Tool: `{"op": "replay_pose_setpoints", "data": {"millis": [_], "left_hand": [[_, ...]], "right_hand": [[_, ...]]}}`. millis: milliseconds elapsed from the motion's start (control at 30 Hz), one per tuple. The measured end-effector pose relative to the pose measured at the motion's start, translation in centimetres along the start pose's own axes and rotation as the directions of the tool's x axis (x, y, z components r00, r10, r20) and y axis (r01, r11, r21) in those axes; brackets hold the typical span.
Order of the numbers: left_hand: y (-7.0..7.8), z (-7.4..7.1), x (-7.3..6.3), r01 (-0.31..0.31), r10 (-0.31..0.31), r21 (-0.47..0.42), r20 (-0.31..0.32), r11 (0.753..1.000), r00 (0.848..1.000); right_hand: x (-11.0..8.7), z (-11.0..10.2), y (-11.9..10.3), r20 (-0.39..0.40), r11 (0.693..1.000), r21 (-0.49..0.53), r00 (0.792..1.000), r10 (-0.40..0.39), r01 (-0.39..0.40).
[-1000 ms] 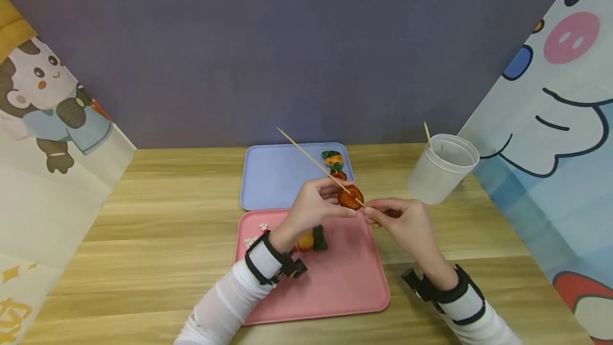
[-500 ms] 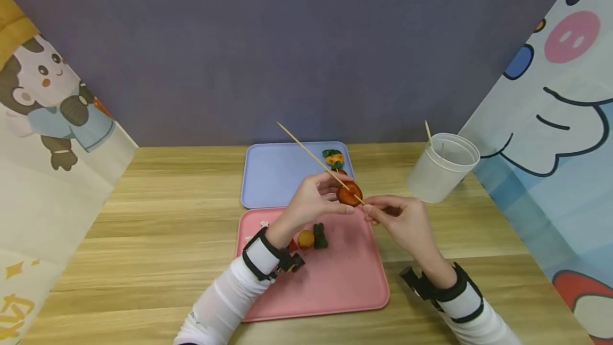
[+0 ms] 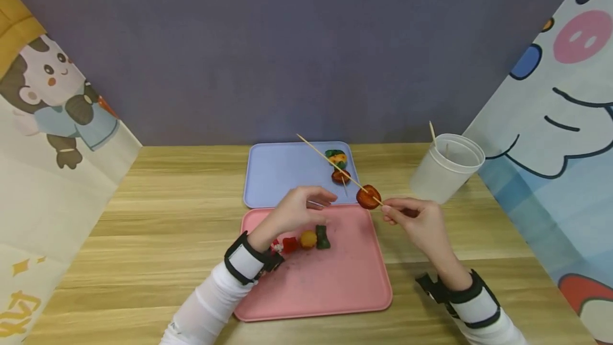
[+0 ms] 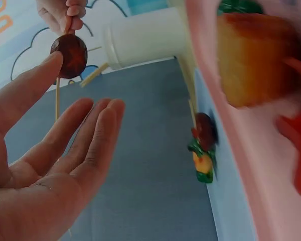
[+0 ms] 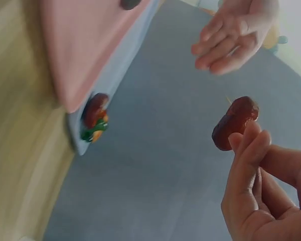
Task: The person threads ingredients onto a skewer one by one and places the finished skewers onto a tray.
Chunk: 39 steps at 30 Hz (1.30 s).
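The brown round sits threaded near the lower end of the stick, held up just beyond the right far corner of the pink tray. The right hand is the working grip, pinching the stick's end below the round; the left hand, over the tray's far edge, has its fingers spread and holds nothing. So this stick seems barely begun: one piece on, its upper length bare. Left loose on the tray are a green piece, a yellow ball, a red piece and others partly hidden by the left wrist. Beyond the tray, on the blue tray, a loaded stick looks finished. Right of the pink tray, on the tabletop, the tub holds spare sticks.
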<state>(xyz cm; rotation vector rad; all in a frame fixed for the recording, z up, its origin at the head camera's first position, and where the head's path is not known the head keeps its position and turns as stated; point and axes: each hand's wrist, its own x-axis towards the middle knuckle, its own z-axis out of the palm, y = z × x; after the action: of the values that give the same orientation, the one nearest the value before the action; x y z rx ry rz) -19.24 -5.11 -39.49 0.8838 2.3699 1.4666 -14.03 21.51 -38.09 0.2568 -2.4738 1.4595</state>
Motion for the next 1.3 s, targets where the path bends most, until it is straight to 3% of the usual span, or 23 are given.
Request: {"op": "replay_pose_setpoints", "data": {"millis": [200, 333, 467, 567, 800, 967, 1167, 1300], "left_hand": [[-0.4, 0.1, -0.6, 0.061, -0.066, 0.122, 0.038, 0.991, 0.997], [-0.5, 0.2, -1.0, 0.101, -0.119, 0.203, 0.081, 0.974, 0.99], [-0.6, 0.0, -1.9, 0.15, -0.184, 0.301, 0.089, 0.942, 0.979], [-0.7, -0.1, -2.6, 0.176, -0.222, 0.383, 0.078, 0.907, 0.972], [-1.0, 0.0, -4.1, 0.23, -0.312, 0.595, 0.036, 0.77, 0.949], [-1.0, 0.3, -4.7, 0.278, -0.361, 0.626, 0.006, 0.729, 0.933], [-1.3, 0.7, -5.0, 0.274, -0.347, 0.693, -0.037, 0.667, 0.937], [-1.3, 1.0, -5.1, 0.254, -0.321, 0.724, -0.047, 0.641, 0.946]], "right_hand": [[-0.5, -0.7, -1.4, -0.009, 0.998, -0.055, 1.0, 0.012, -0.013], [-0.5, -0.9, 1.1, -0.026, 0.998, -0.051, 0.999, 0.039, -0.04], [-0.4, -1.2, 3.3, -0.046, 0.997, -0.038, 0.997, 0.059, -0.061], [-0.6, -1.6, 3.5, -0.062, 0.997, -0.046, 0.996, 0.064, -0.067], [-0.8, -2.1, 4.1, -0.079, 0.994, -0.072, 0.994, 0.078, -0.084], [-0.7, -2.4, 4.4, -0.099, 0.993, -0.088, 0.992, 0.076, -0.085], [-0.7, -2.6, 4.3, -0.113, 0.987, -0.132, 0.991, 0.074, -0.089], [-0.7, -2.6, 4.2, -0.115, 0.986, -0.144, 0.991, 0.071, -0.087]]}}
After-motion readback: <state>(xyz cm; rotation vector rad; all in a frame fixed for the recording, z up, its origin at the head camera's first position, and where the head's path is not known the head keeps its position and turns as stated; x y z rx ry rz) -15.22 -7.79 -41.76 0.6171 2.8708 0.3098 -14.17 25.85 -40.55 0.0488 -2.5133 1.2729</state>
